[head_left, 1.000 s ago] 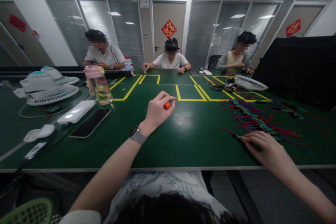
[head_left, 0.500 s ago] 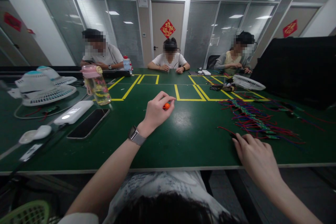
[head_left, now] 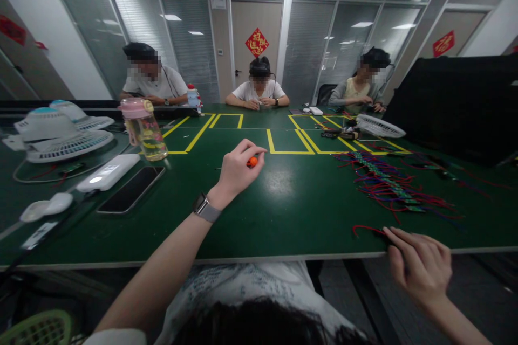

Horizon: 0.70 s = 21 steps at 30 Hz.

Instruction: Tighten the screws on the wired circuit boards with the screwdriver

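Observation:
Near the middle of the green table, my left hand (head_left: 239, 169) is closed around a small orange object (head_left: 252, 161), with a thin metal tip showing on its left side. My right hand (head_left: 421, 261) is at the table's front edge on the right, its fingers closed on a red wire (head_left: 366, 227). The wire's free end curls out to the left. Beyond the right hand lies a row of small green circuit boards (head_left: 382, 178) with many red and blue wires.
Yellow tape outlines (head_left: 291, 152) mark the table (head_left: 263, 221). A phone (head_left: 131, 190), white power bank (head_left: 108, 172), pink-lidded bottle (head_left: 145, 132) and white fans (head_left: 67, 135) stand or lie left. A black case (head_left: 457, 108) stands right. Three people sit across the table.
My right hand has moved right and toward the front edge, drawing the red wire away from the boards. My left hand keeps the orange object, and the view has shifted slightly.

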### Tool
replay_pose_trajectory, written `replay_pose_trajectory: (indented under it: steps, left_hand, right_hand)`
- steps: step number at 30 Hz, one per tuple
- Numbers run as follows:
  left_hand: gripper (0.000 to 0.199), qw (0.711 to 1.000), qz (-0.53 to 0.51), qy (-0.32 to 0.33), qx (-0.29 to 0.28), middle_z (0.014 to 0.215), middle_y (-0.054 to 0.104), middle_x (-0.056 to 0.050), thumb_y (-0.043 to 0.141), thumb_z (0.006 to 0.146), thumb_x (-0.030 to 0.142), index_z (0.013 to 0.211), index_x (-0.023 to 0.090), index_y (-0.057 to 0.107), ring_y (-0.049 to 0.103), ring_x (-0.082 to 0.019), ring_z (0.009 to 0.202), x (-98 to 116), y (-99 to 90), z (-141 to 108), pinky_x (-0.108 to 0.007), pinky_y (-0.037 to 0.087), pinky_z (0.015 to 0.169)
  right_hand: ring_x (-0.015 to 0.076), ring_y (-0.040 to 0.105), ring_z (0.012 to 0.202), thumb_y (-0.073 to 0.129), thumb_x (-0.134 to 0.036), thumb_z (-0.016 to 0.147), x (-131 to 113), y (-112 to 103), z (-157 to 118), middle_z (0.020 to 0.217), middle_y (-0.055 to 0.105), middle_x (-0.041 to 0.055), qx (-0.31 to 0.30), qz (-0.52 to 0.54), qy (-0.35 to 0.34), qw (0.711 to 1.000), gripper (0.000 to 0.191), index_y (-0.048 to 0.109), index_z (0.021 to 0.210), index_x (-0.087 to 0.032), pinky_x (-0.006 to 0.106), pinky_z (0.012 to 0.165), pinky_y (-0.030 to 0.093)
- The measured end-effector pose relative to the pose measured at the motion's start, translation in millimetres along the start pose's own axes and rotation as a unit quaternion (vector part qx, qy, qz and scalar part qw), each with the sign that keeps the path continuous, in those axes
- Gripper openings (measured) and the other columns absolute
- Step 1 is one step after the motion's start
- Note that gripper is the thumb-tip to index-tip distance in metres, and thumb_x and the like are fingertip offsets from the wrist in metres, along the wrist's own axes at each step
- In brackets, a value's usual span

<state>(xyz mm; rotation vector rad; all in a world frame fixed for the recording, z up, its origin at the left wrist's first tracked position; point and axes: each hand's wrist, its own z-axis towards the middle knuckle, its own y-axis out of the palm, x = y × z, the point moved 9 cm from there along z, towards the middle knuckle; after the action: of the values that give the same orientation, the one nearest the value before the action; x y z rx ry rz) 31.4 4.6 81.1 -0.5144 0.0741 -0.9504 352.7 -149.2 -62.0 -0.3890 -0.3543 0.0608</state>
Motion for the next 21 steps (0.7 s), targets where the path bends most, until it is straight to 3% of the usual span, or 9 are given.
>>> replay_pose_trajectory:
  steps: [3, 7, 9, 12, 15, 18, 21]
  left_hand:
    - [0.014, 1.0, -0.002, 0.001, -0.003, 0.084, 0.061, -0.004, 0.055, 0.088, 0.019, 0.09, 0.015, 0.069, 0.058, -0.012, 0.072, -1.4, 1.3, -0.7, -0.024, 0.051, 0.065]
    - [0.014, 1.0, -0.005, 0.003, -0.009, 0.084, 0.061, -0.004, 0.055, 0.088, 0.019, 0.09, 0.015, 0.069, 0.058, -0.012, 0.072, -2.6, 2.7, -1.3, -0.024, 0.051, 0.065]
    - [0.014, 1.0, -0.005, 0.003, -0.008, 0.084, 0.061, -0.004, 0.055, 0.088, 0.019, 0.09, 0.015, 0.069, 0.058, -0.012, 0.073, -2.3, 2.4, -1.3, -0.025, 0.051, 0.066]
    - [0.014, 1.0, -0.006, 0.005, -0.008, 0.084, 0.061, -0.004, 0.055, 0.088, 0.019, 0.09, 0.014, 0.068, 0.058, -0.012, 0.073, -0.8, 1.9, -1.1, -0.024, 0.051, 0.065]
    - [0.014, 1.0, -0.008, 0.006, -0.011, 0.084, 0.061, -0.004, 0.055, 0.088, 0.019, 0.09, 0.015, 0.068, 0.058, -0.012, 0.073, 0.5, 2.2, -0.8, -0.024, 0.05, 0.065]
    - [0.014, 1.0, -0.008, 0.005, -0.007, 0.083, 0.061, -0.003, 0.055, 0.087, 0.018, 0.09, 0.015, 0.069, 0.058, -0.012, 0.072, 0.7, 2.0, -0.6, -0.024, 0.05, 0.065]
    - [0.014, 1.0, -0.007, 0.002, -0.002, 0.082, 0.061, -0.003, 0.056, 0.087, 0.018, 0.089, 0.015, 0.069, 0.059, -0.012, 0.072, 0.5, 1.5, -0.5, -0.024, 0.05, 0.066]
  right_hand:
    - [0.0197, 0.063, 0.075, 0.057, -0.02, 0.08, 23.3, -0.3, -26.5, 0.087, 0.069, 0.0041, 0.049, 0.013, 0.032, 0.998, 0.02, 0.063, 0.098, -0.022, 0.035, 0.079, 0.046]
    - [0.0293, 0.063, 0.08, 0.049, -0.032, 0.081, 60.9, 15.3, -50.7, 0.081, 0.069, 0.0091, -0.027, -0.018, 0.117, 0.993, 0.016, 0.061, 0.086, -0.022, 0.044, 0.079, 0.048]
    - [0.0329, 0.063, 0.081, 0.046, -0.034, 0.081, 73.1, 17.7, -57.0, 0.078, 0.069, 0.0115, -0.043, -0.036, 0.123, 0.991, 0.021, 0.061, 0.086, -0.022, 0.049, 0.079, 0.047]
    - [0.0373, 0.063, 0.089, 0.041, -0.034, 0.083, 87.3, 12.0, -60.0, 0.083, 0.069, 0.0151, -0.005, -0.061, 0.126, 0.99, 0.031, 0.063, 0.1, -0.019, 0.053, 0.083, 0.046]
    - [0.034, 0.066, 0.091, 0.037, -0.03, 0.085, 96.4, 5.2, -58.5, 0.091, 0.07, 0.0136, 0.043, -0.059, 0.132, 0.989, 0.04, 0.061, 0.116, -0.02, 0.052, 0.09, 0.045]
    - [0.0282, 0.069, 0.086, 0.032, -0.028, 0.088, 97.8, 7.8, -53.0, 0.1, 0.071, 0.0106, 0.027, -0.04, 0.119, 0.992, 0.045, 0.058, 0.124, -0.023, 0.05, 0.097, 0.043]
    - [0.0282, 0.068, 0.097, 0.031, -0.029, 0.09, 98.5, 11.9, -48.9, 0.113, 0.069, 0.01, -0.01, -0.04, 0.124, 0.991, 0.049, 0.052, 0.134, -0.025, 0.05, 0.102, 0.039]
